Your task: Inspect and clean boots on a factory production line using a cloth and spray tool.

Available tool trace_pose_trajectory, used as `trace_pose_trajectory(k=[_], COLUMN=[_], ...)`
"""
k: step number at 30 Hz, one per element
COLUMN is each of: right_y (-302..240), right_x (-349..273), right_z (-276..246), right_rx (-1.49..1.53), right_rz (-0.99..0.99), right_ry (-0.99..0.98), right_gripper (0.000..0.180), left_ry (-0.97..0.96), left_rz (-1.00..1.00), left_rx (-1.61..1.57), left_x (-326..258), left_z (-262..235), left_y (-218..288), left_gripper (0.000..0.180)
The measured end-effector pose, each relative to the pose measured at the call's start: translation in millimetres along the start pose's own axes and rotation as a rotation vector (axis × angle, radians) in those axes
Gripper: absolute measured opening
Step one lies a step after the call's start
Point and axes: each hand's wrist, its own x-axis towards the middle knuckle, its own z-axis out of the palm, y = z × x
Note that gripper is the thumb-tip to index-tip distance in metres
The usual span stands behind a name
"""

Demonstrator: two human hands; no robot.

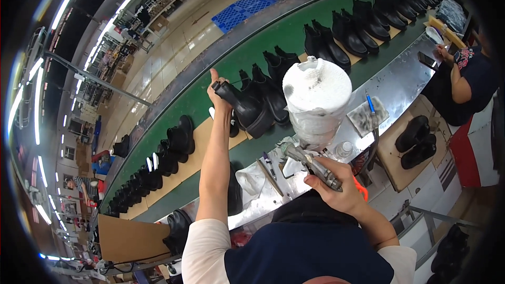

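Observation:
My left hand [219,93] reaches out over the green conveyor belt, closed on the upper end of a black ankle boot [247,109] with its thumb pointing up. That boot is tilted, its sole end toward the white wrapped roll, and other boots stand just behind it. Nearer my body, my right hand [339,186] is wrapped round a grey metal hand tool [310,165] shaped like a spray gun. The tool's round end points left and away from me, in front of the white bubble-wrapped roll [317,87]. My palm hides part of the tool's body.
Pairs of black boots [347,31] line the green belt [231,68]. On the metal bench are a white cloth [250,180], a clear jar [344,150] and a blue pen [370,103] on a stained pad. A co-worker [468,76] sits at right, near a stool [402,165] bearing boots.

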Motion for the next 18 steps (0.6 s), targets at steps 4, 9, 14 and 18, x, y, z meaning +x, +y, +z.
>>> trace_pose_trajectory(k=[4,9,14,18], right_y=[8,12,2,12], right_x=[3,-7,-1,8], right_z=[-1,-6,-2,4], right_rx=[0.053,0.007,0.113,0.170], right_rz=[0.104,0.077,0.049,0.074], right_ry=[0.025,-0.025,-0.153,-0.074], right_gripper=[0.034,0.035,0.035,0.033], left_ry=[-0.097,-0.303,-0.202,-0.289], left_rz=[0.003,-0.003,0.076,0.115], left_rx=[-0.075,-0.227,-0.355,-0.443], left_x=[-3,-6,-33,-39], left_z=[2,1,40,44], left_y=[3,22,41,44], left_gripper=[0.048,0.055,0.058,0.058])
